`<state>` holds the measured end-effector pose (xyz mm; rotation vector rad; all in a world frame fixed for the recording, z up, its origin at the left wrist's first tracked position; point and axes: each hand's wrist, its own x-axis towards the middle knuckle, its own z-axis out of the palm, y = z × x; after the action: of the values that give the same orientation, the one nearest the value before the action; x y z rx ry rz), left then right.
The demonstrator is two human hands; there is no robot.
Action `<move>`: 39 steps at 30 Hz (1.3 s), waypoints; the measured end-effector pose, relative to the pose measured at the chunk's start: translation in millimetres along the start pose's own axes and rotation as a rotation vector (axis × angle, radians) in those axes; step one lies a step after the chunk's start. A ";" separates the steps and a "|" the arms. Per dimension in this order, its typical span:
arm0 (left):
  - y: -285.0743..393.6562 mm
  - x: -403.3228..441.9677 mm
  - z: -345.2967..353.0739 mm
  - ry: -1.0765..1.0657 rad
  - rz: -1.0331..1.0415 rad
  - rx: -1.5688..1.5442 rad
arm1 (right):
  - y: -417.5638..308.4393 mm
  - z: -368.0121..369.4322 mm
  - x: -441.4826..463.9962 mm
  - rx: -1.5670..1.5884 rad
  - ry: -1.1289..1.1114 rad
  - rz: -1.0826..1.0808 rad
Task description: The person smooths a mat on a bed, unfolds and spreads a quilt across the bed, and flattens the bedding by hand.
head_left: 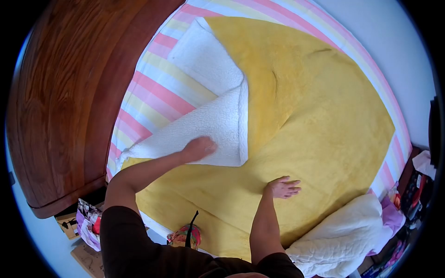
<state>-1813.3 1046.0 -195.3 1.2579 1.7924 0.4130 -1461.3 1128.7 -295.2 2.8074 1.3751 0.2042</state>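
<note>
A large yellow blanket (324,106) with a white fleecy underside (208,123) covers much of a striped sheet (162,95) on a bed. Its left part is folded back, so the white side shows. My left hand (200,149) is over the folded white part, near its lower edge; its fingers are blurred and look curled, and whether they hold anything is unclear. Farther right, my right hand (284,187) is over the yellow side, fingers spread, holding nothing.
A brown wooden headboard (69,92) stands along the left. At the lower right lies a bunched white quilt (343,234), beside a purple cloth (391,215) and piled items. Cardboard boxes (88,259) and a patterned bag (88,222) are at the lower left.
</note>
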 end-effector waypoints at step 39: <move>-55.0 157.3 -29.6 0.437 0.159 0.814 | -4.3 -11.8 7.4 -0.008 -0.091 0.004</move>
<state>-1884.7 1166.5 -290.2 1.9895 2.3532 0.0171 -1461.6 1136.6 -283.0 2.7759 1.3461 0.0798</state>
